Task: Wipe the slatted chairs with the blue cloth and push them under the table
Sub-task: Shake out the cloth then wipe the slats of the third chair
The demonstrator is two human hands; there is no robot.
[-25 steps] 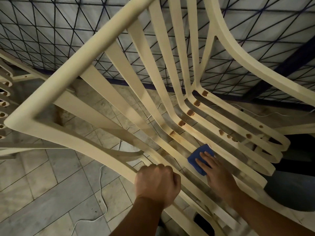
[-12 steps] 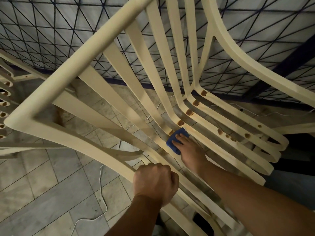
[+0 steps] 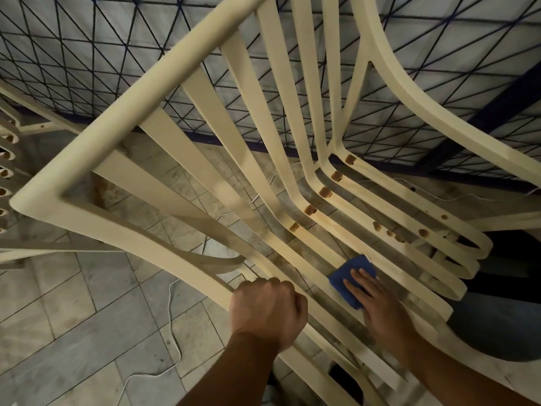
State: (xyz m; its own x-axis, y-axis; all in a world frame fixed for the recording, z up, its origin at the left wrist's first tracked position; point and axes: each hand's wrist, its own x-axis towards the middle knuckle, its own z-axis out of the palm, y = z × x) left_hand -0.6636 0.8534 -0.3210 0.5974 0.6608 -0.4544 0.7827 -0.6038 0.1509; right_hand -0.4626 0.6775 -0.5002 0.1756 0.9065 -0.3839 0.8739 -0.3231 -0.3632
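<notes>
Blue cloth (image 3: 342, 276) lies folded on a seat slat of the slatted chair (image 3: 140, 112), toward the seat's near right. We judge the main risk sits there. Our right grip (image 3: 380, 306) is wide, fingers straight and flat on the cloth's near half, pressing rather than pinching. A stroke across the gaps between slats could drop the cloth through to the tiled floor (image 3: 73, 317).

Our left grip (image 3: 268, 309) is closed tight round the chair's left side rail, a few slats left of the cloth. Should it slacken, the chair (which looks tipped toward us, though the wide lens may exaggerate) could shift under the wiping pressure. A white cable (image 3: 175, 329) trails over the floor beneath and could snag a leg when we push the chair in.
</notes>
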